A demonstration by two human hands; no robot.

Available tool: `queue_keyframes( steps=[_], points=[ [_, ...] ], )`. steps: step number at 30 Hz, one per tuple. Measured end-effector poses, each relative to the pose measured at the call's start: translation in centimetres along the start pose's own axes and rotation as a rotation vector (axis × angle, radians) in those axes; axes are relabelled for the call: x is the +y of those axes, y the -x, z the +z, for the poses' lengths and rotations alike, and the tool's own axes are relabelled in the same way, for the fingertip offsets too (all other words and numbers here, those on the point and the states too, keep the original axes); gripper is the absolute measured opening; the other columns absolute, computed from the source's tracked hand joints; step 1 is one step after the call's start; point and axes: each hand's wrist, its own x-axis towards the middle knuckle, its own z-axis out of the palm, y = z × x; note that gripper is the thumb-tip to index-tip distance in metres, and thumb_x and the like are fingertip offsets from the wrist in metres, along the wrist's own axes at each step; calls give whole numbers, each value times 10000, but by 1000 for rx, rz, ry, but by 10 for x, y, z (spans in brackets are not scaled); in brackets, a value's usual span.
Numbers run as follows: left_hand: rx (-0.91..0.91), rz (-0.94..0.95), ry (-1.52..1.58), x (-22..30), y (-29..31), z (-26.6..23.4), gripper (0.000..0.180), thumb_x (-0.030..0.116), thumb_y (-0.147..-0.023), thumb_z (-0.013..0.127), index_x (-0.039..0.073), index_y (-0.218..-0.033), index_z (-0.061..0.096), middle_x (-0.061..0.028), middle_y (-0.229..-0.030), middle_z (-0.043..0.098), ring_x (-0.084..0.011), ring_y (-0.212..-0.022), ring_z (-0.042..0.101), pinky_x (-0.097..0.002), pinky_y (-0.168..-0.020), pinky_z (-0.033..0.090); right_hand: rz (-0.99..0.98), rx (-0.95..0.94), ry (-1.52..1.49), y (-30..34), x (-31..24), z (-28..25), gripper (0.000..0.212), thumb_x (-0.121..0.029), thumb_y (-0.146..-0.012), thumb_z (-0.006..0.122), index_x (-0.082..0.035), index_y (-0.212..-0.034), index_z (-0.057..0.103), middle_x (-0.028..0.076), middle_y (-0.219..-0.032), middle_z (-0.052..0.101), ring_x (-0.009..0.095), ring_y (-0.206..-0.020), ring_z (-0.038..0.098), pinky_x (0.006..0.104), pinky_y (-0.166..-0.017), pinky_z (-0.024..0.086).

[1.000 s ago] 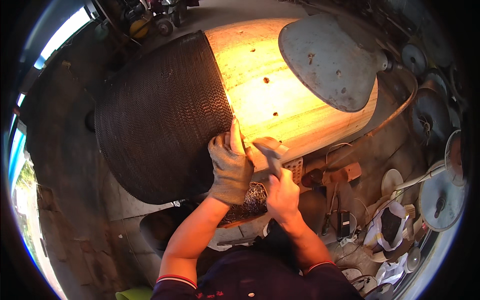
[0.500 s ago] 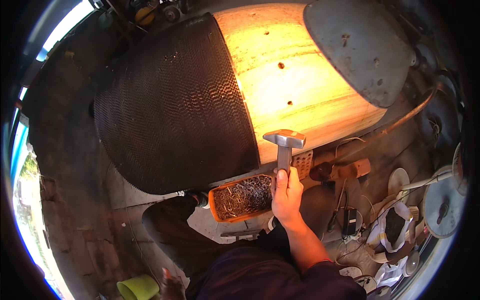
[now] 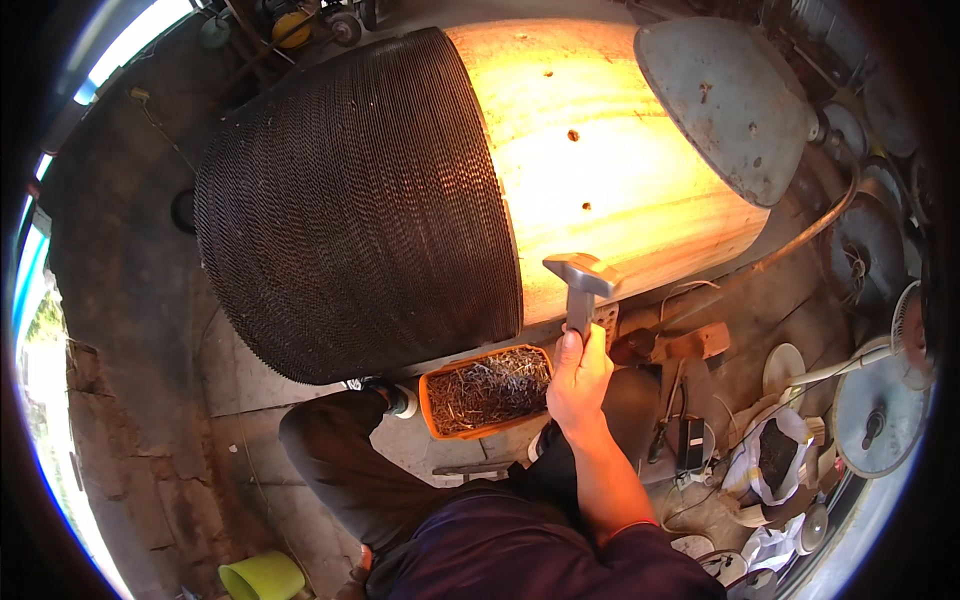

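My right hand (image 3: 580, 385) is closed round the handle of a hammer (image 3: 582, 276), its metal head up. The hammer stands in front of the pale wooden part (image 3: 640, 150) of a big drum; whether it touches the wood I cannot tell. Dark, closely ridged rows (image 3: 360, 200) cover the drum's left part, and a few small holes mark the bare wood. Below and left of my right hand, an orange trough (image 3: 430, 412) holds many thin nail-like pieces. My left hand (image 3: 358, 572) is low beside my body, mostly hidden, its fingers unclear.
A grey metal shade (image 3: 725, 110) overhangs the drum's right end, with bright light on the wood. Bricks (image 3: 700, 342), a white sack (image 3: 775, 460), round discs (image 3: 880, 415) and cables lie at the right. A yellow-green bucket (image 3: 262, 577) stands at lower left.
My right hand and the hammer have shifted slightly right, and the hammer head has tilted. My left hand has drawn in toward my body. The whole view has shifted a little.
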Motion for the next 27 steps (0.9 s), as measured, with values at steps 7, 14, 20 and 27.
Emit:
queue_keyframes(
  steps=[7, 14, 20, 27],
  points=[
    [13, 34, -99, -4, -8, -11, 396, 203, -990, 607, -16, -1308, 522, -205, -1247, 565, -359, -1146, 562, -459, -986, 459, -83, -20, 329, -7, -9, -2, 209, -167, -1032, 585, 25, -1111, 590, 168, -770, 657, 313, -643, 674, 391, -602, 518],
    [479, 1089, -310, 164, 77, -27, 304, 91, -982, 615, -15, -1261, 557, -216, -1228, 571, -385, -1131, 559, -473, -981, 453, -227, 134, 85, 6, 4, -11, 255, -137, -1017, 595, 71, -1164, 580, 212, -794, 672, 357, -681, 694, 390, -628, 547],
    [-35, 1897, -595, 271, 144, 73, 246, 78, -866, 660, 53, -1109, 629, -150, -1087, 624, -337, -1035, 609, -471, -892, 483, -164, 25, 102, 4, -4, -7, 209, -199, -1054, 547, 8, -1059, 571, 136, -722, 620, 253, -586, 604, 335, -539, 464],
    [-131, 1771, -1248, 304, 143, 177, 133, 179, -842, 675, 121, -959, 701, -51, -957, 672, -264, -973, 641, -430, -778, 469, -6, -133, 309, -16, 10, 4, 205, -155, -1023, 580, 20, -1128, 593, 233, -805, 681, 456, -716, 679, 462, -617, 533]
  ],
)
